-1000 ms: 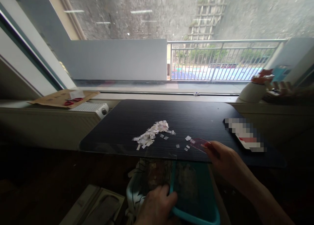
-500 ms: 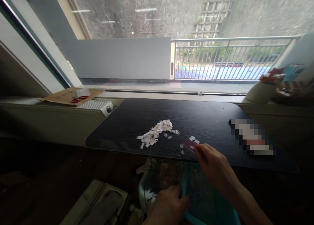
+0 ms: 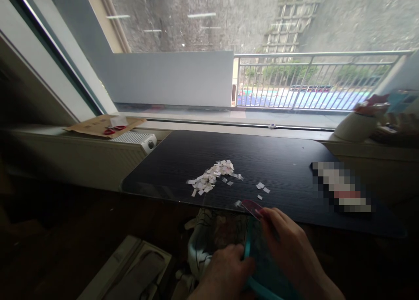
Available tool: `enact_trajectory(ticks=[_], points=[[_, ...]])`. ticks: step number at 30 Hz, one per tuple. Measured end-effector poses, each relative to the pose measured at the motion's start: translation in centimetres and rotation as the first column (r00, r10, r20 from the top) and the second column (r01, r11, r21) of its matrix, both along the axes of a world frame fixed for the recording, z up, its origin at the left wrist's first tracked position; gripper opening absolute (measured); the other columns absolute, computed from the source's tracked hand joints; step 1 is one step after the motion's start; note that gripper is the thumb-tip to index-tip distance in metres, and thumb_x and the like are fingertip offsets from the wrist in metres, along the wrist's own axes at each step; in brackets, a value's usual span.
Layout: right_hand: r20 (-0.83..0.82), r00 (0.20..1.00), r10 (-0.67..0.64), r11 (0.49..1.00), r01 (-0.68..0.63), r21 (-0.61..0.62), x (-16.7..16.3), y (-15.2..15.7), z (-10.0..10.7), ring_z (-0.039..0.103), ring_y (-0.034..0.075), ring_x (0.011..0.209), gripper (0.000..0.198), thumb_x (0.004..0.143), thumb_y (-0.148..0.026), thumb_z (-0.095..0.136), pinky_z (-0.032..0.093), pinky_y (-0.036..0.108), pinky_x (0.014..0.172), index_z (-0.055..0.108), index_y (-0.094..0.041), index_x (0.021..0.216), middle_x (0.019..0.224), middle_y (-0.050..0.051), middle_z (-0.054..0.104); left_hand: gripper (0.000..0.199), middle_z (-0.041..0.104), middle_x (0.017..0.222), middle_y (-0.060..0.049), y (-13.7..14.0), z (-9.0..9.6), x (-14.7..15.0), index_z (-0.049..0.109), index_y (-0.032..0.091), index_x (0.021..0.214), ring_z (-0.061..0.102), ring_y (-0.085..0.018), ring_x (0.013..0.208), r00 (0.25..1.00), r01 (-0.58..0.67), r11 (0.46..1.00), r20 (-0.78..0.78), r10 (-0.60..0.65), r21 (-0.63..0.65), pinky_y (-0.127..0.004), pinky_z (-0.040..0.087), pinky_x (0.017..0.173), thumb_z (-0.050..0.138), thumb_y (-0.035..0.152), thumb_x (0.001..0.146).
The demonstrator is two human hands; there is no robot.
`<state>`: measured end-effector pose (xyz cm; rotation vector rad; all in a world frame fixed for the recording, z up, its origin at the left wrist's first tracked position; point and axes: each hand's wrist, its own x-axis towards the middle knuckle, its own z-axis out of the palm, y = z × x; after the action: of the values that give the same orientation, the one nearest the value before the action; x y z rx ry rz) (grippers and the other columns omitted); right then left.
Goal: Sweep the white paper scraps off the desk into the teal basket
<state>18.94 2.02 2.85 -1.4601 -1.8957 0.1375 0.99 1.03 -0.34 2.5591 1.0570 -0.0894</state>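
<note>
Head view: nearest, the left hand (image 3: 225, 267) is closed on the rim of a teal container (image 3: 262, 288) below the front edge of the table. The undersides of its fingers are hidden. Hazard: if this grip slackens, the container may tilt or drift from under the edge, and anything dropping there would miss it.

The right hand (image 3: 288, 243), just above and beyond the container, pinches a thin, translucent reddish sheet (image 3: 251, 208) between thumb and fingers. The sheet is angled low over the table edge, its tip at a small scrap cluster (image 3: 238, 203). Hazard: the sheet appears flexible — excess pressure may bend it, letting scraps pass beneath; a quick flick may scatter them to the floor.

Farther in on the dark tabletop (image 3: 271, 153) lie three loose scraps (image 3: 260, 185), with the main scrap pile (image 3: 214, 174) to their left. Hazard: the pieces look light, so a draught or a sleeve could spread them. A pixelated item (image 3: 340, 187) lies near the table's right end.

Beyond, left: a white radiator (image 3: 134, 138) and brown paper (image 3: 88, 125) bearing a red object (image 3: 109, 131). Farthest — outside the window — stands a metal railing (image 3: 307, 84).
</note>
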Motion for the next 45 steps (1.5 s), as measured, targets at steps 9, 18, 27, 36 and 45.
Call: enact_trajectory(ticks=[9,18,27,36,45], points=[[0.006,1.0,0.024,0.999,-0.024,-0.041,-0.7,2.0,1.0,0.06,0.017,0.079,0.016,0.093,-0.022,0.042,0.046,0.029,0.071,0.058,-0.02,0.094,0.088,0.004,0.063,0.018,0.058,0.09,-0.002,0.0,0.8,-1.7,0.058,0.022,0.085,0.056,-0.021,0.083,0.981,-0.154,0.987,0.11,0.158,-0.039,-0.026,0.041,0.066,0.067,0.025,0.069],[-0.03,0.986,0.162,0.982,-0.164,-0.096,-1.7,1.1,1.2,0.059,0.017,0.082,0.017,0.093,-0.018,0.042,0.047,0.03,0.074,0.058,-0.021,0.098,0.091,0.004,0.062,0.017,0.058,0.09,-0.002,-0.1,0.6,-2.6,0.055,0.022,0.083,0.054,-0.02,0.084,0.969,-0.196,0.98,0.144,0.2,-0.04,-0.026,0.038,0.065,0.062,0.019,0.067],[-0.031,0.992,0.124,0.99,-0.126,-0.069,0.6,0.7,0.7,0.059,0.016,0.081,0.017,0.094,-0.021,0.042,0.046,0.029,0.073,0.058,-0.021,0.1,0.09,0.004,0.062,0.021,0.056,0.091,-0.002,0.1,-0.6,-3.0,0.054,0.023,0.083,0.054,-0.021,0.084,0.974,-0.212,0.976,0.064,0.215,-0.057,-0.028,0.038,0.066,0.062,0.018,0.064],[0.074,0.997,-0.035,0.999,0.038,-0.038,5.6,2.5,1.7,0.061,0.016,0.076,0.021,0.093,-0.024,0.043,0.047,0.027,0.068,0.063,-0.021,0.096,0.086,0.004,0.064,0.022,0.055,0.086,0.001,-0.2,-1.0,-2.5,0.053,0.023,0.079,0.054,-0.02,0.08,0.972,-0.234,0.972,0.036,0.233,0.011,-0.026,0.036,0.065,0.062,0.014,0.062],[0.08,0.996,0.03,0.996,-0.023,-0.083,5.9,2.5,2.3,0.06,0.015,0.072,0.021,0.092,-0.022,0.044,0.046,0.025,0.064,0.064,-0.021,0.096,0.083,0.003,0.064,0.021,0.056,0.088,0.001,0.1,-1.5,-2.8,0.053,0.024,0.079,0.054,-0.02,0.081,0.968,-0.248,0.968,0.035,0.247,0.039,-0.026,0.037,0.066,0.063,0.015,0.062]])
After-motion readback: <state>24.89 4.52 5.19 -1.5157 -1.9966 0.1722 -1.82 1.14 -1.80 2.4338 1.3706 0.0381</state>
